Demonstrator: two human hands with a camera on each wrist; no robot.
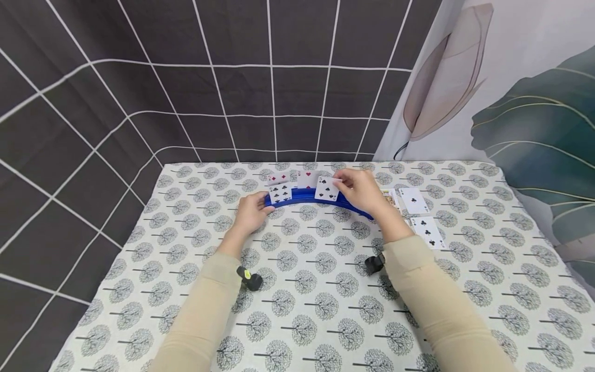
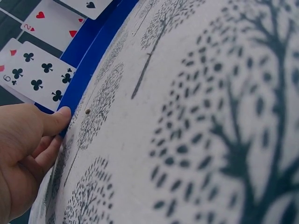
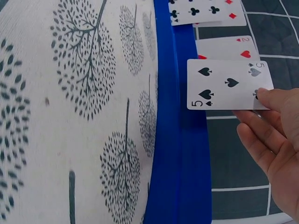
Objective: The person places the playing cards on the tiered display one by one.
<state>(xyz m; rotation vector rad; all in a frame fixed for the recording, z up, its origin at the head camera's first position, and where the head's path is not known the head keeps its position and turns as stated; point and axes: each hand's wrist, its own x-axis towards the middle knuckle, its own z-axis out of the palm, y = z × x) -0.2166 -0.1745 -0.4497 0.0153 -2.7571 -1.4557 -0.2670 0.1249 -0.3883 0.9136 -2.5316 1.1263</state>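
A curved blue card holder (image 1: 303, 196) stands near the back of the table. My left hand (image 1: 250, 213) grips its left end, thumb in front and fingers behind. Between thumb and fingers, my right hand (image 1: 361, 191) pinches the five of spades (image 3: 229, 84) by its upper right part, at the holder's middle. Whether its lower edge sits in a slot I cannot tell. A six of clubs (image 2: 39, 74) stands at the left end, with a diamonds card (image 1: 279, 177) partly hidden behind it. Between these and the spade stands a two of hearts (image 1: 307, 179), partly covered in the right wrist view.
On the tree-print tablecloth (image 1: 325, 289), right of the holder, lie an ace (image 1: 413, 200), a three of clubs (image 1: 428, 232) and a partly hidden picture card (image 1: 389, 199). A dark gridded curtain (image 1: 241, 93) hangs behind the table.
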